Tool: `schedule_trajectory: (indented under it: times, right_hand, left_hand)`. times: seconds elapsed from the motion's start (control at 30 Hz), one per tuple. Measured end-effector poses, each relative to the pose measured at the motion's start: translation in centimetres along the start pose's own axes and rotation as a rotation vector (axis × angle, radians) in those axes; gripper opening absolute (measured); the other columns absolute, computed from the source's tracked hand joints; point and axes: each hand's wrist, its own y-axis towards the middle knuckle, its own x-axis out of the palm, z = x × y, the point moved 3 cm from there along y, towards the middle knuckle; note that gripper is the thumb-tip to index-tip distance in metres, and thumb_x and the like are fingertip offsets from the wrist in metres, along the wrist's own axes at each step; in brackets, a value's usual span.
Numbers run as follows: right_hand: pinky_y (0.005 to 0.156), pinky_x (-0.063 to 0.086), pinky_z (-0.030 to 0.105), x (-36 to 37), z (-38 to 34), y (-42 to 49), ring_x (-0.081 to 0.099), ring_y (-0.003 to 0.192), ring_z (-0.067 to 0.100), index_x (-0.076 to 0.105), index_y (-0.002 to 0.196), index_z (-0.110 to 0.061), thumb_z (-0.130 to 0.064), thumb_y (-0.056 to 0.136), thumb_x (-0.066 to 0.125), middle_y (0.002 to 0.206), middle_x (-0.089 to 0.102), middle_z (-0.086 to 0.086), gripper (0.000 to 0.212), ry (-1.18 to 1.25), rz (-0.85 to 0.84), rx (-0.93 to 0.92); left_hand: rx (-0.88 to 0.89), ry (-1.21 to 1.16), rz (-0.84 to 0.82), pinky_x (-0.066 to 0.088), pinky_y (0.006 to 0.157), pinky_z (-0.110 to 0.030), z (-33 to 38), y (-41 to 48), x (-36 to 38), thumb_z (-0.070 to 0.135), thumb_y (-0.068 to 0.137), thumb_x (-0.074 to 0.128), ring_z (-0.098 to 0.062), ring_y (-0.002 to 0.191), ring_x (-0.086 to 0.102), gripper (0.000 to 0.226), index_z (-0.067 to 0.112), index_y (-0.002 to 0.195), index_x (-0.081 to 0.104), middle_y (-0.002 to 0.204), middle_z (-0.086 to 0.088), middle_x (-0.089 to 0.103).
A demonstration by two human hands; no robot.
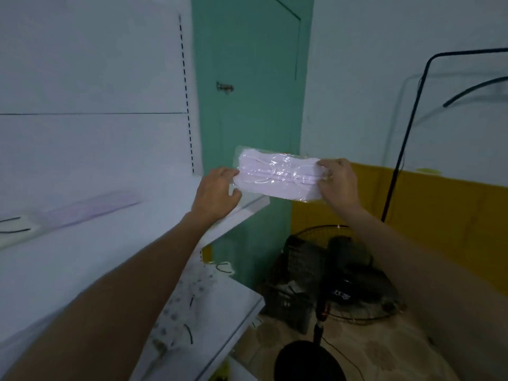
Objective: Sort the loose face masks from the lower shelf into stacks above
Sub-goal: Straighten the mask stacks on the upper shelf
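Mask: lilac, sealed in a clear wrapper; the mask [277,176] is in the air over the right end of the upper shelf [242,215], not resting on it.
Long axis: runs left to right, right end a little lower; broad face turned to the camera.
Left hand: the left hand [217,192] pinches the left short edge, fingers curled over it. Thumb is hard to make out.
Right hand: the right hand [338,182] pinches the right short edge, fingertips on the front face.
Key relation: lilac stack [90,209] lies far left on the upper shelf, near its back edge. The mask must travel left and inward, so the left hand is the nearer, I judge.
Lower shelf: loose masks [187,303], patterned with black loops, lie along the lower shelf [242,303], partly behind the left forearm.
Far left: pale masks [16,229] at the upper shelf's left end, cut off by the frame.
Hard to read: motion blur smears the lilac stack, so its count and squareness can't be told. Wrapper glare hides the pleats and loops.
Behind: green door [247,78]; fan [343,273] on the floor, right of the shelves.
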Motion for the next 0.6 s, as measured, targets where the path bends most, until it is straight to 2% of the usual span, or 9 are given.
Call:
schedule_trajectory:
  times: [0.1, 0.17, 0.2, 0.3, 0.37, 0.47, 0.6]
  right_hand:
    - [0.075, 0.036, 0.012, 4.8, -1.8, 3.5, 0.058, 0.093, 0.029, 0.069, 0.106, -0.003, 0.008, 0.083, 0.055, 0.106, 0.060, 0.019, 0.029, 0.168, 0.088, 0.026]
    - [0.066, 0.037, 0.007, 8.8, -3.3, 5.4, 0.055, 0.081, 0.019, 0.070, 0.101, -0.004, 0.008, 0.082, 0.058, 0.097, 0.065, 0.015, 0.026, 0.324, 0.097, 0.093]
    - [0.066, 0.038, 0.009, 11.1, -4.2, 6.2, 0.053, 0.080, 0.015, 0.070, 0.100, -0.004, 0.008, 0.081, 0.057, 0.096, 0.066, 0.014, 0.026, 0.393, 0.079, 0.111]
    - [0.083, 0.048, 0.026, 18.8, -7.5, 8.0, 0.053, 0.083, 0.014, 0.070, 0.099, -0.002, 0.010, 0.079, 0.054, 0.098, 0.066, 0.014, 0.028, 0.525, -0.034, 0.091]
    - [0.089, 0.047, 0.032, 23.7, -10.5, 8.4, 0.057, 0.086, 0.020, 0.069, 0.100, -0.001, 0.009, 0.078, 0.054, 0.100, 0.065, 0.015, 0.028, 0.575, -0.125, 0.022]
    - [0.089, 0.041, 0.025, 30.0, -15.4, 8.0, 0.059, 0.102, 0.028, 0.066, 0.107, -0.002, 0.005, 0.080, 0.055, 0.112, 0.061, 0.017, 0.030, 0.608, -0.319, -0.136]
    - [0.095, 0.036, 0.025, 35.5, -20.4, 6.7, 0.049, 0.118, 0.027, 0.053, 0.127, -0.003, 0.002, 0.084, 0.054, 0.129, 0.048, 0.015, 0.044, 0.566, -0.595, -0.395]
  left_hand:
    - [-0.078, 0.051, 0.058, 0.031, 0.102, -0.033, -4.3, 1.9, -1.3, 0.012, 0.087, 0.056, -0.030, 0.119, 0.047, 0.042, 0.005, 0.129, 0.052, 0.130, -0.014, 0.054]
    - [-0.145, 0.096, 0.092, 0.032, 0.101, -0.033, -7.3, 2.4, -2.3, 0.015, 0.087, 0.055, -0.031, 0.118, 0.048, 0.042, 0.005, 0.127, 0.053, 0.128, -0.014, 0.055]
    - [-0.183, 0.123, 0.102, 0.033, 0.100, -0.034, -8.8, 2.4, -2.9, 0.020, 0.085, 0.053, -0.031, 0.117, 0.048, 0.044, 0.005, 0.127, 0.054, 0.127, -0.014, 0.056]
    - [-0.293, 0.224, 0.115, 0.034, 0.099, -0.036, -13.4, 1.5, -4.8, 0.029, 0.079, 0.046, -0.031, 0.115, 0.050, 0.052, 0.005, 0.124, 0.056, 0.124, -0.013, 0.058]
    - [-0.384, 0.311, 0.146, 0.034, 0.099, -0.037, -16.8, 0.2, -6.1, 0.021, 0.084, 0.055, -0.032, 0.115, 0.050, 0.043, 0.005, 0.124, 0.057, 0.124, -0.014, 0.058]
    - [-0.559, 0.421, 0.227, 0.034, 0.099, -0.037, -20.8, -2.4, -8.2, 0.010, 0.084, 0.060, -0.034, 0.115, 0.049, 0.039, 0.003, 0.122, 0.058, 0.123, -0.015, 0.058]
    - [-0.774, 0.525, 0.265, 0.037, 0.097, -0.040, -23.4, -5.1, -9.6, 0.017, 0.084, 0.058, -0.038, 0.112, 0.049, 0.038, 0.002, 0.119, 0.059, 0.120, -0.019, 0.059]
